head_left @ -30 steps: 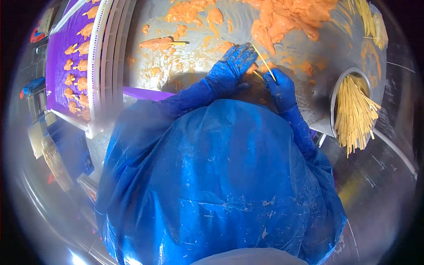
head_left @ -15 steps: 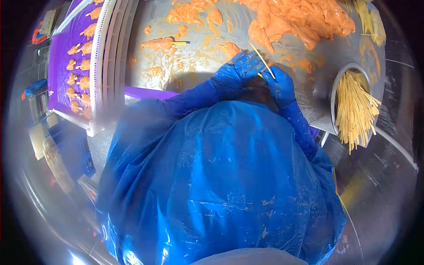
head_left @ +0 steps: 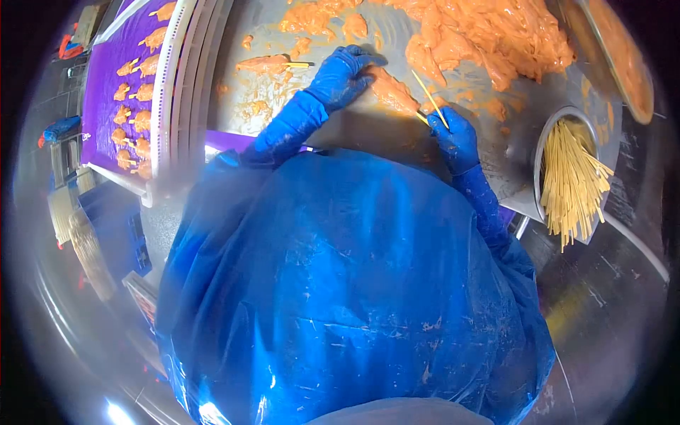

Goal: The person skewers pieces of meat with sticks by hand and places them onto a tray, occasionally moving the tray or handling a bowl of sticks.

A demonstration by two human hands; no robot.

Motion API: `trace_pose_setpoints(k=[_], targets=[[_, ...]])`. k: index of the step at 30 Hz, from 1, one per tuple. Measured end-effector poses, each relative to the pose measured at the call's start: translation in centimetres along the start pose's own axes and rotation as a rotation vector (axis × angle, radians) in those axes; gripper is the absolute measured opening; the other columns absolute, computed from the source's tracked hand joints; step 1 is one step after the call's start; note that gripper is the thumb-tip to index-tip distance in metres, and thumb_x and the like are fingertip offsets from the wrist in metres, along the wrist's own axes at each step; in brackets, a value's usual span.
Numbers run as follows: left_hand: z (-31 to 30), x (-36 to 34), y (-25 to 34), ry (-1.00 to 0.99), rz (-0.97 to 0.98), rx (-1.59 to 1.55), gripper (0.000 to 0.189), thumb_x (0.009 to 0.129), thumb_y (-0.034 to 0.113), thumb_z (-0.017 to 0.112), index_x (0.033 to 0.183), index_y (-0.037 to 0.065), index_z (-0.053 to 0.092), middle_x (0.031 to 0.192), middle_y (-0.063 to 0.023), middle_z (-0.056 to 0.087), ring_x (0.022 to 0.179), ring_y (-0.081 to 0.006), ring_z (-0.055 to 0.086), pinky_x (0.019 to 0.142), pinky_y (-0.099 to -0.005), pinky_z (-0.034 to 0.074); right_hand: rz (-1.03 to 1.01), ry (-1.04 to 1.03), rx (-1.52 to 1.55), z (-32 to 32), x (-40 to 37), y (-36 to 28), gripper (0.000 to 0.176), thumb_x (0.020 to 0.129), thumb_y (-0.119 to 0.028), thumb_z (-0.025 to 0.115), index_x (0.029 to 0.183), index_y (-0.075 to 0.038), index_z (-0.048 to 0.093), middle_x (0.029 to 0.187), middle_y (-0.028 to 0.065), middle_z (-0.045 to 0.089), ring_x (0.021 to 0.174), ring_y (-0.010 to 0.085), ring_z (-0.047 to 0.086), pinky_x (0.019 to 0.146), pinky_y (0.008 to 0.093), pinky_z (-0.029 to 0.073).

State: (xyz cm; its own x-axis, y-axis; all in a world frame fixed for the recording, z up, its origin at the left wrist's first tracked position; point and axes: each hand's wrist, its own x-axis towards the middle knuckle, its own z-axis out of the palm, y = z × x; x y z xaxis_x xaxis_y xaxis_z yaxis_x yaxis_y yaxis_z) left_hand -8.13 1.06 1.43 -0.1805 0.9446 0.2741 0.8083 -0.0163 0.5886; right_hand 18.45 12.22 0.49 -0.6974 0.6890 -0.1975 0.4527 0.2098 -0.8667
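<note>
A strip of orange marinated meat (head_left: 394, 93) lies slantwise between my gloved hands, with a stick showing at its lower right end. My left hand (head_left: 341, 79) has its fingers curled on the upper left end of that strip. At the other end, my right hand (head_left: 457, 139) is closed around the stick of this meat skewer. A second, bare wooden skewer (head_left: 429, 97) juts up and left from the same right hand. To the left of my left hand, another meat skewer (head_left: 262, 64) rests on the metal table (head_left: 340, 126).
A large heap of marinated meat (head_left: 489, 39) covers the back of the table. On the right, a metal container (head_left: 542, 152) holds many wooden skewers (head_left: 575, 180). Finished skewers line a purple tray (head_left: 106, 85) beside white stacked racks (head_left: 170, 92) on the left. A meat-filled tray (head_left: 620, 53) appears at upper right.
My left hand has moved left and away from my right hand, uncovering the meat strip between them. The meat-filled tray has come into view at upper right.
</note>
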Motion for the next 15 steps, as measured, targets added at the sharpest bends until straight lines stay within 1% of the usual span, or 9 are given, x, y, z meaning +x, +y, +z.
trace_pose_setpoints(k=[2,3,5,7,9,11,12,14,15], targets=[[-0.6,0.7,-0.5,-0.203,-0.091,-0.047,0.037,0.078,0.013,0.068,0.115,0.010,0.065,0.105,-0.0157,0.062,0.097,-0.0373,0.059,0.086,-0.0430,0.049,-0.022,0.006,0.016,-0.3,-0.3,-0.8,0.023,0.090,-0.025,0.062,0.091,-0.003,0.065,0.073,0.0063,0.062,0.069,0.0133,0.058,0.065,0.0305,0.046],[-0.8,1.1,-0.8,-0.204,-0.090,-0.046,0.037,0.078,0.013,0.068,0.115,0.010,0.065,0.105,-0.0157,0.062,0.097,-0.0373,0.059,0.086,-0.0430,0.049,-0.042,0.008,0.034,-0.3,-0.4,-1.3,0.023,0.090,-0.026,0.062,0.091,-0.003,0.065,0.074,0.0068,0.062,0.070,0.0138,0.058,0.066,0.0312,0.046],[-1.2,1.9,-1.5,-0.350,-0.043,-0.125,0.025,0.079,0.005,0.068,0.103,0.007,0.065,0.095,-0.0140,0.060,0.090,-0.0328,0.058,0.079,-0.0410,0.049,-0.063,0.005,0.016,-0.3,-0.2,-0.5,0.024,0.090,-0.026,0.061,0.091,-0.003,0.065,0.074,0.0076,0.062,0.070,0.0153,0.058,0.066,0.0320,0.046],[-1.0,2.3,-2.7,-0.373,-0.033,-0.128,0.022,0.078,0.004,0.068,0.100,0.006,0.064,0.094,-0.0144,0.060,0.090,-0.0328,0.059,0.080,-0.0412,0.049,-0.086,0.003,-0.001,-0.3,0.2,0.1,0.024,0.090,-0.027,0.061,0.091,-0.003,0.065,0.075,0.0084,0.062,0.071,0.0168,0.059,0.067,0.0327,0.046],[-0.9,2.3,-2.6,-0.402,-0.022,-0.133,0.020,0.078,0.004,0.067,0.098,0.005,0.062,0.094,-0.0149,0.060,0.091,-0.0329,0.059,0.080,-0.0414,0.049,0.000,-0.046,-0.064,-0.3,0.3,0.1,0.024,0.091,-0.027,0.061,0.091,-0.004,0.066,0.076,0.0111,0.062,0.071,0.0209,0.060,0.066,0.0338,0.046],[-0.3,1.8,-1.9,-0.188,0.060,-0.137,0.020,0.078,0.007,0.068,0.096,0.004,0.060,0.091,-0.0164,0.061,0.090,-0.0351,0.059,0.079,-0.0431,0.048,-0.031,-0.015,-0.047,-0.3,0.0,-0.3,0.023,0.091,-0.027,0.061,0.091,-0.004,0.066,0.076,0.0120,0.062,0.070,0.0226,0.061,0.066,0.0347,0.046],[-0.4,1.9,-1.9,-0.192,0.059,-0.136,0.020,0.078,0.007,0.068,0.096,0.004,0.060,0.091,-0.0164,0.061,0.090,-0.0351,0.059,0.079,-0.0431,0.048,-0.062,0.012,-0.034,-0.2,-0.1,-0.5,0.022,0.091,-0.026,0.062,0.091,-0.005,0.066,0.076,0.0128,0.062,0.070,0.0243,0.061,0.065,0.0357,0.046],[-0.9,2.2,-1.7,-0.291,0.054,0.006,0.023,0.079,0.012,0.068,0.099,0.005,0.060,0.092,-0.0177,0.061,0.089,-0.0381,0.059,0.078,-0.0450,0.048,-0.054,0.007,-0.045,-0.3,-0.4,-1.0,0.021,0.091,-0.026,0.062,0.090,-0.005,0.066,0.077,0.0135,0.063,0.070,0.0250,0.062,0.065,0.0361,0.047],[-1.2,2.4,-1.5,-0.293,0.051,0.005,0.023,0.079,0.012,0.068,0.099,0.005,0.060,0.092,-0.0177,0.061,0.089,-0.0381,0.059,0.078,-0.0450,0.048,-0.050,0.002,-0.062,-0.4,-0.4,-1.1,0.020,0.091,-0.025,0.062,0.090,-0.006,0.066,0.077,0.0142,0.063,0.069,0.0256,0.062,0.065,0.0366,0.047]])
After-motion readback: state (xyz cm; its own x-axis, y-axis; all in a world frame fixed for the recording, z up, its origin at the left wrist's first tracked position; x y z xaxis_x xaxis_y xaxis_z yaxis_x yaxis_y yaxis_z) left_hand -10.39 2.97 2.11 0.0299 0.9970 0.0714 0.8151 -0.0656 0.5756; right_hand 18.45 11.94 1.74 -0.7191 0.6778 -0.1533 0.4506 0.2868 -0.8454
